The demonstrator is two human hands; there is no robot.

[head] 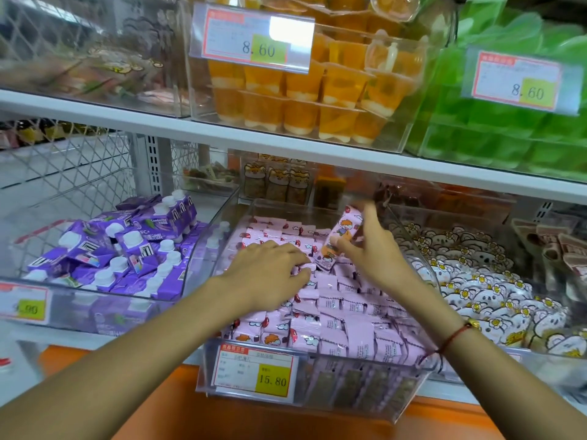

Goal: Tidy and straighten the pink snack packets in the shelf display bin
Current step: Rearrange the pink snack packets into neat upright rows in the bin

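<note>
Inside the clear plastic display bin (pixel 317 373) tagged 15.80, the left hand (pixel 270 274) presses spread fingers on flat pink snack packets (pixel 359 325) while the right hand (pixel 374 249) pinches one upright cartoon-printed pink packet (pixel 341 236).

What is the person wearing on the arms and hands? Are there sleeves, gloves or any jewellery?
Both forearms are bare, with no sleeves or gloves in view. The left hand and its wrist carry nothing. Below the right hand, the wrist wears a thin red string bracelet with a small gold-coloured bead. No rings or watch are visible.
</note>
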